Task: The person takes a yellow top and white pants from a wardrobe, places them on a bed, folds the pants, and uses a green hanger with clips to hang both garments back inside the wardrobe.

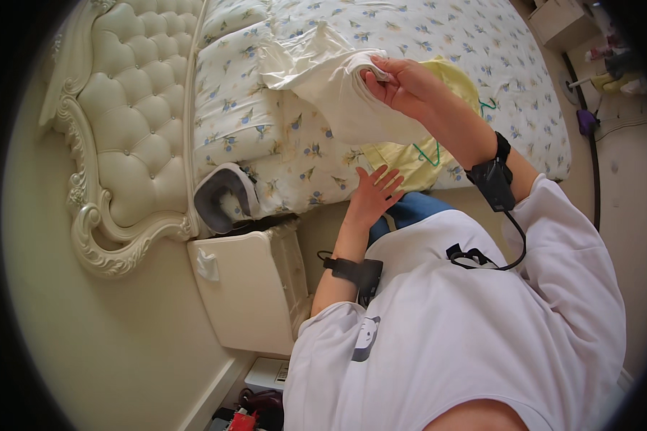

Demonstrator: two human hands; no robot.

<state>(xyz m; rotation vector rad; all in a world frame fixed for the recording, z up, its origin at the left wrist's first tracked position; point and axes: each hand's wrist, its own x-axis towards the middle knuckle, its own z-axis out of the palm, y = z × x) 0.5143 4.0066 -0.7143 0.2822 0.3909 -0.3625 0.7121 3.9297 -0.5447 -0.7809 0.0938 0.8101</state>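
Note:
A white garment [331, 93] hangs from my right hand [402, 85], which grips a bunched edge of it above the bed. The rest of the cloth droops to the left and down over the bedding. My left hand [376, 192] is held near the bed's front edge, palm up with its fingers spread, holding nothing. Behind the white cloth lies a yellow garment [399, 164] on the bed, partly covered from view. Parts of a green hanger [428, 154] show on the yellow cloth.
The bed has a floral sheet [507, 61] and a tufted cream headboard [140, 93] at left. A grey and white neck pillow [226, 197] rests at the bed's near corner. A cream nightstand [244, 287] stands beside it. At the far right is a white cabinet [562, 25].

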